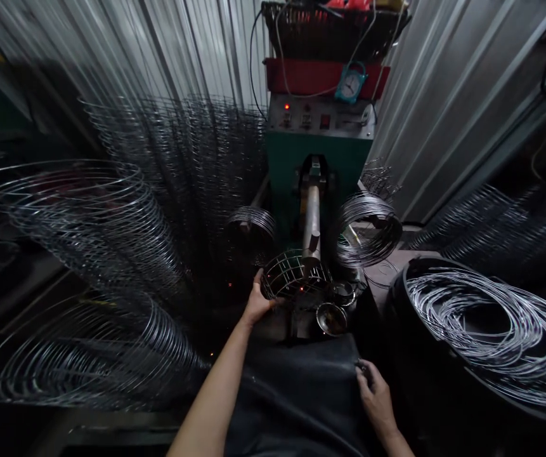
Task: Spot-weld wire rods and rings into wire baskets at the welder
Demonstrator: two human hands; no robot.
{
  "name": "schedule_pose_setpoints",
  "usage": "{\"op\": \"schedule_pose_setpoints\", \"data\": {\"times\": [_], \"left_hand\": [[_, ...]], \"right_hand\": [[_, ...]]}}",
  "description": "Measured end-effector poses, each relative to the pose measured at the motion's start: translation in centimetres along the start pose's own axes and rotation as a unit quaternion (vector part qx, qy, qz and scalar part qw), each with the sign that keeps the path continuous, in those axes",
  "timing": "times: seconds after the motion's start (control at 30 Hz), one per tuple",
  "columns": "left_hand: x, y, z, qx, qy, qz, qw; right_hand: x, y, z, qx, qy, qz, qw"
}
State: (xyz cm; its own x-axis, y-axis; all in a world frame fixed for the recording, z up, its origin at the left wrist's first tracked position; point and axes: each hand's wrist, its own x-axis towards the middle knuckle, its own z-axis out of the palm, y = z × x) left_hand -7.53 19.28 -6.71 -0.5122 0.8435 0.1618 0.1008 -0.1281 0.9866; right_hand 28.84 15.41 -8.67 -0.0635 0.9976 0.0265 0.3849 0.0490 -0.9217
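Note:
My left hand (257, 303) is closed on the left side of a round wire basket (285, 273), thumb and fingers around its rim. The basket sits under the metal arm (313, 222) of a green spot-welding machine (282, 165), and a small orange spark glows at it. Lower right, my right hand (373, 390) has its fingers pinched together beside the edge of a dark apron (301, 387). What those fingers hold, if anything, is too dark to make out. Two small metal bowls (331, 318) stand just right of the basket.
Tall stacks of wire rings (111, 222) rise on the left. A coil of wire rings (370, 231) hangs right of the machine arm, another (252, 222) left of it. A black tub (399, 311) holds loose wire hoops at right. A teal clock (350, 84) hangs above the control panel.

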Motion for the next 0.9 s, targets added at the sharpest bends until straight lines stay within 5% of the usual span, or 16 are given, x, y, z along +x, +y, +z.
{"op": "schedule_pose_setpoints", "data": {"times": [0.17,0.4,0.9], "left_hand": [[-0.2,-0.3,0.8,-0.112,0.042,-0.025,0.993],[-1.5,0.0,1.5,-0.134,0.059,-0.033,0.989],[-0.2,0.1,0.6,-0.048,0.016,0.014,0.999]], "right_hand": [[-1.3,1.7,-0.2,-0.083,-0.031,-0.046,0.995],[-0.9,0.3,-0.1,-0.078,-0.058,-0.032,0.995],[-0.7,-0.3,-0.1,0.003,-0.017,0.042,0.999]]}}
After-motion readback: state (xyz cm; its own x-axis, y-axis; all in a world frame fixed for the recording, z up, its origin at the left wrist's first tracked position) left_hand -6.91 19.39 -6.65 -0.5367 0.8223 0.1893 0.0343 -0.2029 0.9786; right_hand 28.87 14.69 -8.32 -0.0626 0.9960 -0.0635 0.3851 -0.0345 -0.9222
